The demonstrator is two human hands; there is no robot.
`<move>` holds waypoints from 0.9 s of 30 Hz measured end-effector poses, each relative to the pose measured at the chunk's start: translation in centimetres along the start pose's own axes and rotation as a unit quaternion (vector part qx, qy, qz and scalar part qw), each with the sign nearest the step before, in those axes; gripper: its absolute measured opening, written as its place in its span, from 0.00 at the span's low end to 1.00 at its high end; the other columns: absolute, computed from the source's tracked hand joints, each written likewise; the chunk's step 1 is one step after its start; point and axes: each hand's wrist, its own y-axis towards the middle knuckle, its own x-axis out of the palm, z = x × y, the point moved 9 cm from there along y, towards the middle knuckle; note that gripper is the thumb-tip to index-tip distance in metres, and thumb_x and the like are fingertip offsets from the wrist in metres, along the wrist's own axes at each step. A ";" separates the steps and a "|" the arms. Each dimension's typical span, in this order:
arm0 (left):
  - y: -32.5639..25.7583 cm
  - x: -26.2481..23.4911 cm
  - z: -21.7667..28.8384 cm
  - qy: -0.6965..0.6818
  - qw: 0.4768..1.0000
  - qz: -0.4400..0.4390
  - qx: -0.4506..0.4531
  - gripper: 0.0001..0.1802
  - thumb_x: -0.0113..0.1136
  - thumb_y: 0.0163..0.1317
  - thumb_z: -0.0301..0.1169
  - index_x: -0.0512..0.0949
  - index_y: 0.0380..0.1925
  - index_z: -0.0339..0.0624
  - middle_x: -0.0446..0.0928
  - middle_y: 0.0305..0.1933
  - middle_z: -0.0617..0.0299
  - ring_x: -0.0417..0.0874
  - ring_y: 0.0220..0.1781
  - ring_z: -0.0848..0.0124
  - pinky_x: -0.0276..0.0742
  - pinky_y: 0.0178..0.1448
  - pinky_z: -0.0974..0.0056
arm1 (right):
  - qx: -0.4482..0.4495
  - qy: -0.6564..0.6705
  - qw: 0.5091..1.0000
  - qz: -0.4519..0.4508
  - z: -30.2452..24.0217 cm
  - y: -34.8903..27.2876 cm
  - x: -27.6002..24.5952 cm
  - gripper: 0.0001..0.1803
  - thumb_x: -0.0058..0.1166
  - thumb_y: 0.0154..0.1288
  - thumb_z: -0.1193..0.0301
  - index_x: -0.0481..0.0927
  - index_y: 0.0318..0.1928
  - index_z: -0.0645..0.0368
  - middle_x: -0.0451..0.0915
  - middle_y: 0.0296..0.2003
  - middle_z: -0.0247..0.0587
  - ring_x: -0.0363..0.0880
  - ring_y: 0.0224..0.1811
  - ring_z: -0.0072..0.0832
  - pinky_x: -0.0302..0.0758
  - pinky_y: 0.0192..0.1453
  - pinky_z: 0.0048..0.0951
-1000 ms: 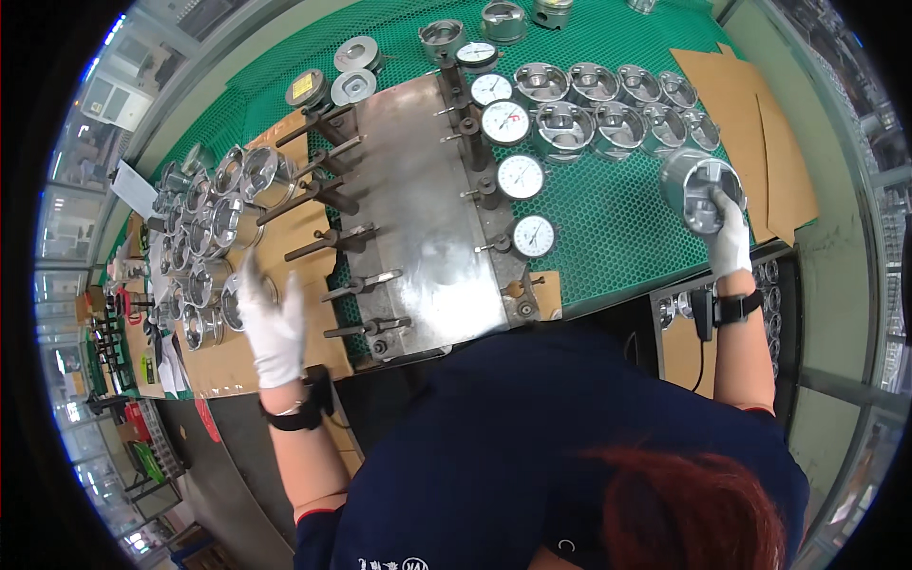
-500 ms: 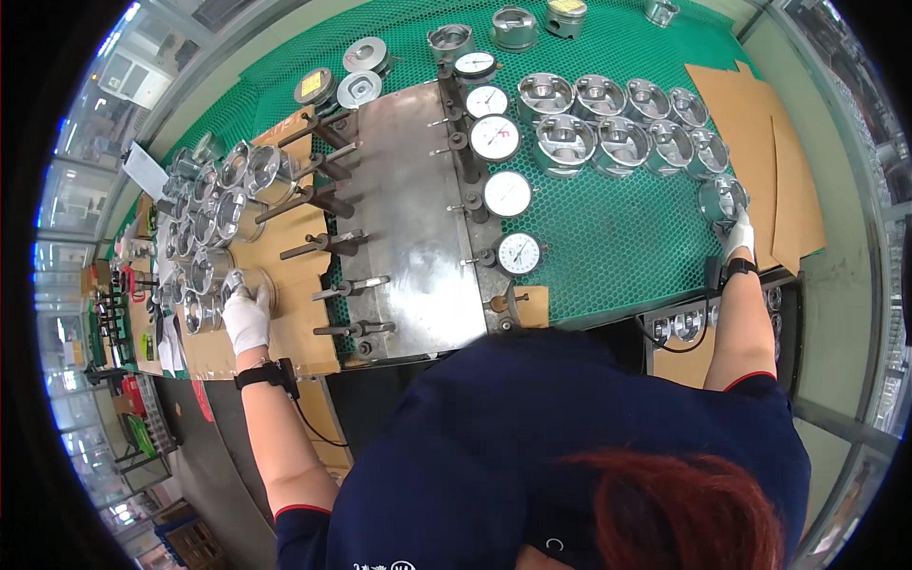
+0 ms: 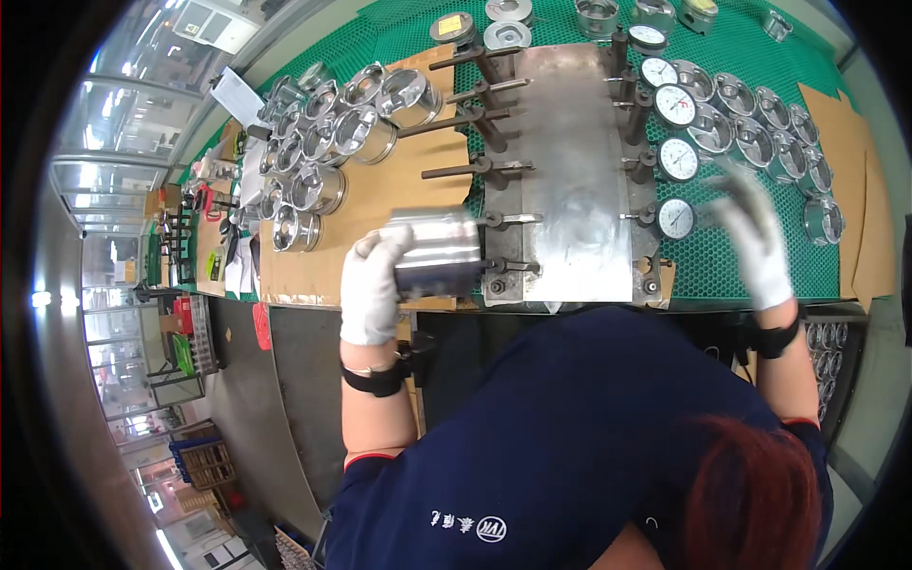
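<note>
My left hand, in a white glove, grips a shiny metal piston lying on its side. The piston hangs just left of the steel fixture plate, close to its lower horizontal pegs. My right hand, also gloved and blurred by motion, holds nothing and has its fingers apart. It hovers over the green mat, just right of the lowest round dial gauge on the plate's right edge.
Several pistons stand on brown cardboard at the left. More pistons are lined up on the mat at the right, with a single one beside a cardboard sheet. More dial gauges run up the plate's right side.
My left hand has taken a piston from the left group and carried it right to the fixture. My right hand left the piston at the far right and swung back toward the gauges, empty.
</note>
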 end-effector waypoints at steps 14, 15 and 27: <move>-3.4 12.1 -0.5 0.252 0.843 -0.259 0.398 0.42 0.71 0.55 0.24 0.62 0.69 0.31 0.71 0.65 0.37 0.77 0.65 0.47 0.75 0.68 0.51 | -0.213 -0.320 0.913 -0.137 -6.8 -0.2 17.8 0.57 0.79 0.42 0.64 0.63 0.73 0.61 0.72 0.58 0.58 0.75 0.58 0.54 0.74 0.62 0.47; -3.8 13.0 -0.5 0.271 0.823 -0.258 0.426 0.47 0.74 0.48 0.25 0.62 0.70 0.34 0.70 0.65 0.37 0.75 0.64 0.39 0.75 0.67 0.49 | -0.208 -0.349 0.904 -0.134 -6.4 -0.3 17.9 0.56 0.78 0.42 0.64 0.63 0.73 0.61 0.72 0.58 0.58 0.75 0.58 0.55 0.75 0.62 0.47; -1.4 16.1 -2.2 0.271 0.826 -0.209 0.449 0.53 0.83 0.42 0.34 0.64 0.69 0.39 0.70 0.64 0.35 0.75 0.62 0.39 0.76 0.64 0.46 | 0.286 0.103 0.931 -0.200 4.6 -5.9 14.7 0.45 0.58 0.70 0.76 0.47 0.80 0.65 0.81 0.47 0.46 0.85 0.33 0.25 0.86 0.37 0.27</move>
